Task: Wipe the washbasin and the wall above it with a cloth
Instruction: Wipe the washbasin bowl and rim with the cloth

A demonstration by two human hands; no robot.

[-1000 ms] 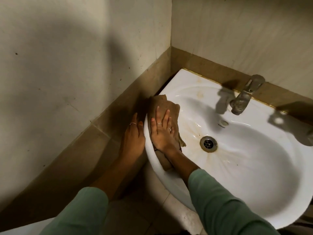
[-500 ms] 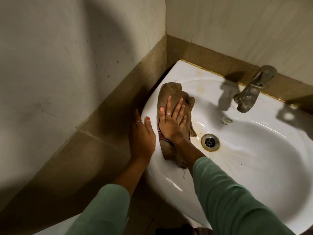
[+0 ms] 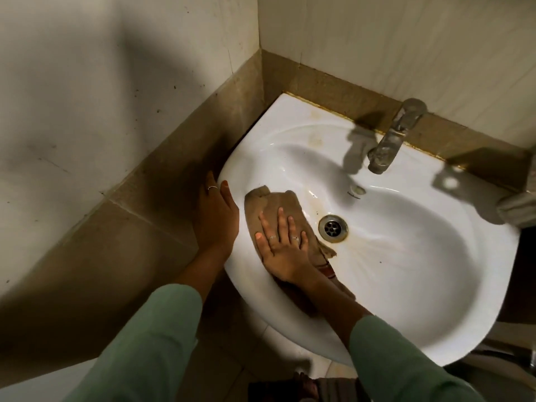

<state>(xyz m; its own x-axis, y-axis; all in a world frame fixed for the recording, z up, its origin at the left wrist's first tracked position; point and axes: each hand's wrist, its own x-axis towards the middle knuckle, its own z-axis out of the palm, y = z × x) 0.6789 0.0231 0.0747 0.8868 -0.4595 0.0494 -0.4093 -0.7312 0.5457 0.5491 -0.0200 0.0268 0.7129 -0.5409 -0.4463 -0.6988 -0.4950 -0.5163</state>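
A white washbasin (image 3: 406,256) is fixed in a tiled corner, with brownish stains around its drain (image 3: 332,228). A brown cloth (image 3: 278,200) lies on the basin's left inner slope. My right hand (image 3: 282,250) presses flat on the cloth, fingers spread, part of the cloth trailing under my wrist. My left hand (image 3: 216,216) grips the basin's left rim from outside, thumb on top of the rim. The wall above the basin (image 3: 406,39) has pale tiles over a brown tile band (image 3: 333,85).
A dull metal tap (image 3: 391,134) stands at the basin's back edge. The left wall (image 3: 101,97) is close beside the basin and spotted with marks. A grey object (image 3: 519,206) sits at the basin's right edge. Floor tiles show below.
My right hand has slid the cloth from the upper left rim down toward me along the basin's left slope. My left hand stays on the left rim.
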